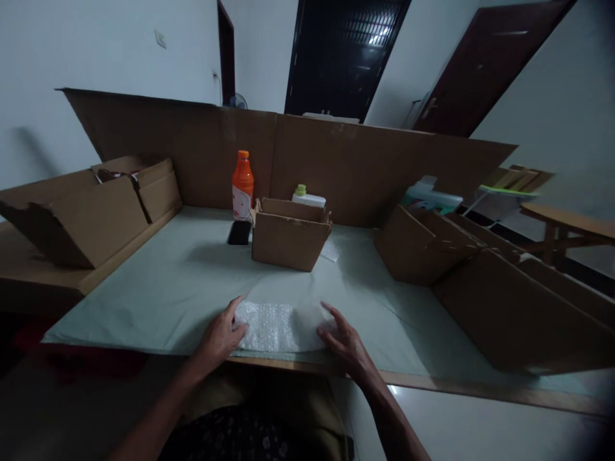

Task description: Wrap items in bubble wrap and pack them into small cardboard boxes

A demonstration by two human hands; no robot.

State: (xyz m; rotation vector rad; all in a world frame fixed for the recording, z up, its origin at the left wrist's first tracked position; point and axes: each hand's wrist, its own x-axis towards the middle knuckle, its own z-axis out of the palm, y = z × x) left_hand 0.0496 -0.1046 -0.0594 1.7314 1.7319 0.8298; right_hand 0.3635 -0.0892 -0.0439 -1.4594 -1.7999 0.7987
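Observation:
A piece of clear bubble wrap (269, 326) lies flat near the front edge of the table, between my two hands. My left hand (221, 334) curls around its left end, thumb and fingers at the edge. At the other end my right hand (346, 340) holds the wrap's right side, with the thumb below and the index finger above. The right part of the wrap looks smooth and blurred. Beyond it stands a small open cardboard box (288, 242), its contents hidden by the front wall.
An orange bottle (243, 182) and a black phone (239, 233) are left of the box. Behind it is a white bottle with a green cap (302, 192). Cardboard boxes (110, 214) line the left side; more boxes (413, 246) line the right. A cardboard panel (355, 166) closes the back.

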